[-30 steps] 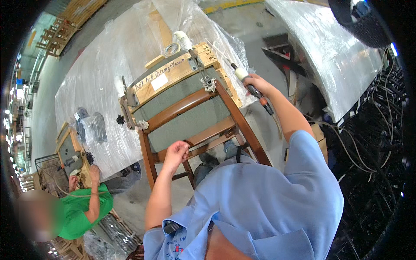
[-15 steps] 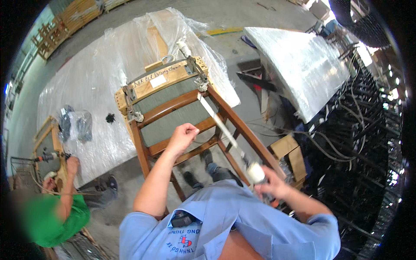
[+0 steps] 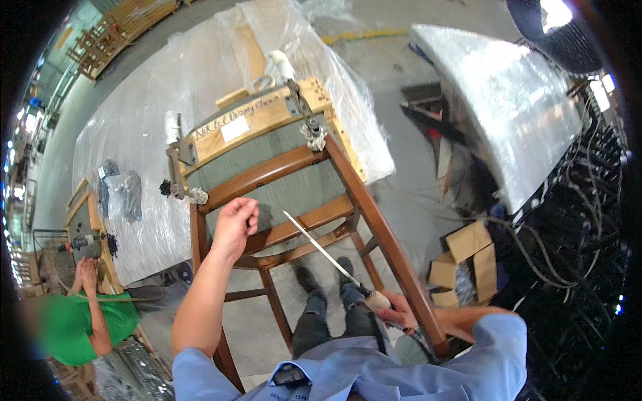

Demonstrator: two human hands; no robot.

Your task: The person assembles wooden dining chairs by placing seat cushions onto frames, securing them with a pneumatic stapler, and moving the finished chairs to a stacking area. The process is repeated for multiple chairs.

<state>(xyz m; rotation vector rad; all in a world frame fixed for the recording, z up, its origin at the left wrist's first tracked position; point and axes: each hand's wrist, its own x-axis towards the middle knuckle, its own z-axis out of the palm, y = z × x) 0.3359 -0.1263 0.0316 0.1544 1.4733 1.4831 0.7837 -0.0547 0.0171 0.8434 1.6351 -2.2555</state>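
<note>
A brown wooden chair frame (image 3: 277, 170) stands tilted against a wooden jig (image 3: 271, 119) with a grey pad. Two toggle clamps with white-wrapped grips sit at its corners, a right clamp (image 3: 307, 117) and a left clamp (image 3: 177, 167). My left hand (image 3: 235, 226) hovers over the upper left of the frame, fingers pinched together; whatever is in them is too small to make out. With my right hand (image 3: 399, 311) I grip a power screwdriver (image 3: 376, 299), low inside the right rail. Its long, thin bit points up and left toward a crossbar.
Plastic-wrapped stacks lie behind the jig (image 3: 144, 154) and at the right (image 3: 501, 107). An open cardboard box (image 3: 468, 260) and hoses lie right of the chair. A co-worker in a green shirt (image 3: 117, 314) works at a similar jig on the left.
My right hand has brought the screwdriver left and inside the right rail, its bit tip now lower. My left hand has shifted left and its fingers have curled in. The view has shifted.
</note>
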